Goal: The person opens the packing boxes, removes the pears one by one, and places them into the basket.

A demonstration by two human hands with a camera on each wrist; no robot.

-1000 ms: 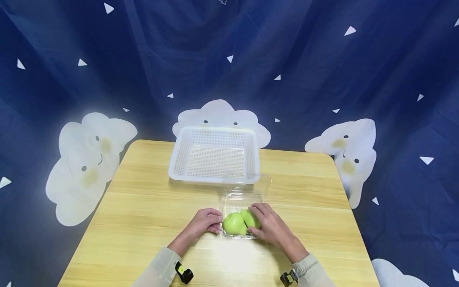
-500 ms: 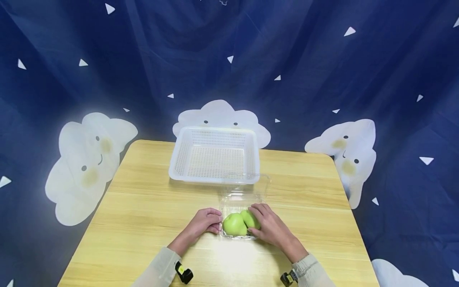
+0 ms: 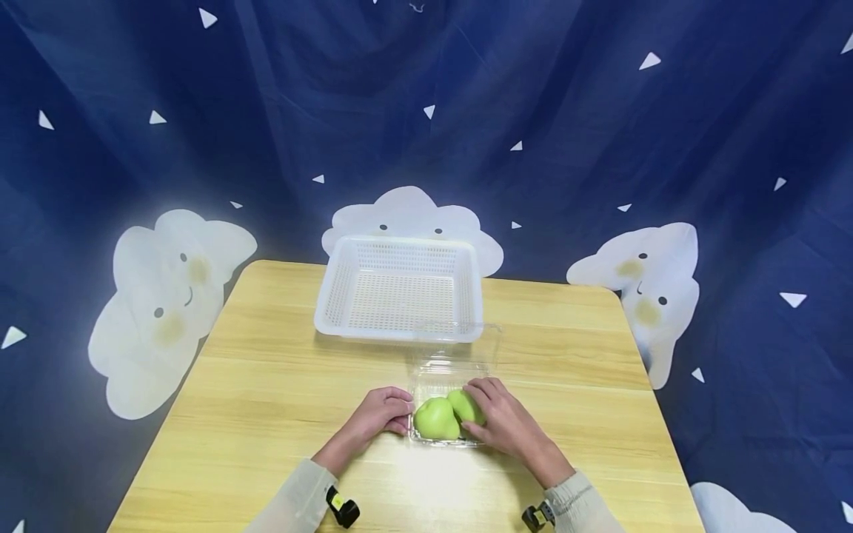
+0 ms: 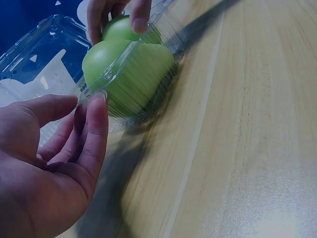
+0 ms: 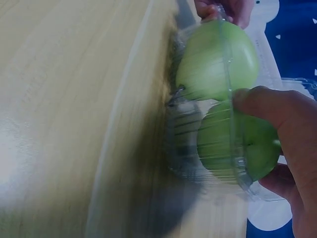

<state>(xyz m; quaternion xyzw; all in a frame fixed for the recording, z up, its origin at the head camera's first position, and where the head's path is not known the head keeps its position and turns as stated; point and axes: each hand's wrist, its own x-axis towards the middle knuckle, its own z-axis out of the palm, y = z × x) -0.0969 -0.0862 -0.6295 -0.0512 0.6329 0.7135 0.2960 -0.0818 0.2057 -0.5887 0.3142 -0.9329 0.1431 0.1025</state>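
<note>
A clear plastic clamshell box (image 3: 443,381) lies on the table with its lid (image 3: 460,344) folded back. Two green pears are in its near half: the left pear (image 3: 436,419) and, against it, the right pear (image 3: 465,407). With thumb and fingertips, my left hand (image 3: 378,413) pinches the box's left rim (image 4: 106,74). My right hand (image 3: 500,418) holds the right pear (image 5: 240,141), thumb on the near side and fingers on the far side. Part of that pear is hidden behind the hand in the head view. The left pear (image 5: 218,59) is untouched by either hand.
A white perforated plastic basket (image 3: 403,296) stands behind the box, and the lid overlaps its front rim in the head view. The wooden table (image 3: 266,370) has rounded far corners. A dark blue curtain (image 3: 566,133) with clouds hangs behind it.
The left pear has shifted very slightly toward the box's near edge. Both hands keep their places and their holds.
</note>
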